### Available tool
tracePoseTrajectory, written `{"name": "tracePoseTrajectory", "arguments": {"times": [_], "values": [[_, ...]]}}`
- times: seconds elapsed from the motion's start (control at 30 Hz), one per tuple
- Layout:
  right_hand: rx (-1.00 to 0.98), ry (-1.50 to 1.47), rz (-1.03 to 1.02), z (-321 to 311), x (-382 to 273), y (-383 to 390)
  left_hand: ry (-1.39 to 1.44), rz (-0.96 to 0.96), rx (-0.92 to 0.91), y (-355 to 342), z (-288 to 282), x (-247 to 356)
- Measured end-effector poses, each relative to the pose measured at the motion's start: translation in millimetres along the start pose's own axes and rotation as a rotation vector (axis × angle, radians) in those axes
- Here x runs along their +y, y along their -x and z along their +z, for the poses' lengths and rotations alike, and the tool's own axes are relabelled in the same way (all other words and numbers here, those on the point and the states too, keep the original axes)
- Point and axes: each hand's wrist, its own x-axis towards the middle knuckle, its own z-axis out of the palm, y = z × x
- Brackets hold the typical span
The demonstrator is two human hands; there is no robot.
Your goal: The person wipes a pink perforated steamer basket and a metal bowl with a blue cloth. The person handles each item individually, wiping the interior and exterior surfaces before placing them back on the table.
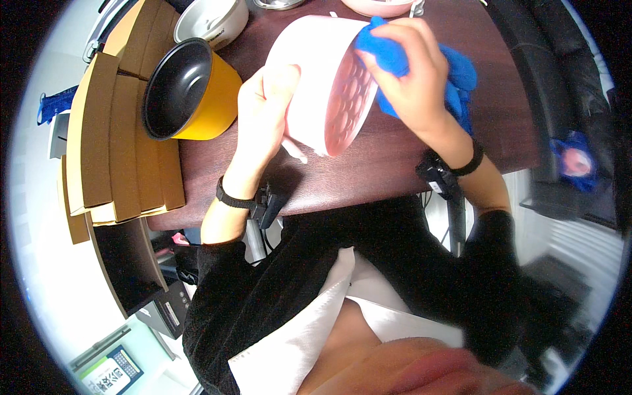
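Observation:
A pink round pot (pixel 307 72) is tipped on its side above the wooden desk, its opening turned to my right and showing a pink dimpled inner surface. My left hand (pixel 266 108) is closed on the pot's left side, thumb against its outer wall. My right hand (pixel 418 82) grips a bright blue cloth (pixel 385 52), pressed at the pot's upper right rim. More of the cloth hangs behind that hand, over the desk. A pale strip, perhaps part of a handle, shows below the pot near my left wrist.
Dark wooden desk (pixel 342 184). At the left stand a yellow pot with black inside (pixel 217 105), a white pot (pixel 217 23) and cardboard boxes (pixel 125 145). A metal dish (pixel 276 3) and a pink bowl (pixel 375 5) sit at the back. Dark furniture (pixel 526 52) lines the right.

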Motion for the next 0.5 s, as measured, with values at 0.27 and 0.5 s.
{"name": "tracePoseTrajectory", "arguments": {"times": [0.27,0.5], "values": [[-0.151,-0.284,-0.09,0,-45,3,0.021,0.048,0.088,-1,3,-6],[-0.607,-0.34,-0.107,-7,-40,30,0.038,-0.028,0.149,-8,-6,-9]]}}
